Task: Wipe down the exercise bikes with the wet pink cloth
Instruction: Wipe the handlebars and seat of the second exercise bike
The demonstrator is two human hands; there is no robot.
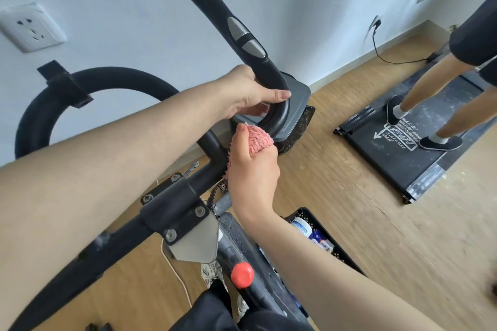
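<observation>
In the head view, the left hand wraps around the lower end of the exercise bike's black handlebar, its thumb lying across the bar just above the grey console. The right hand grips the bunched pink cloth, held up against the handlebar's curve under the console. A red knob sits lower on the frame. To the right, another person's legs stand on a treadmill.
</observation>
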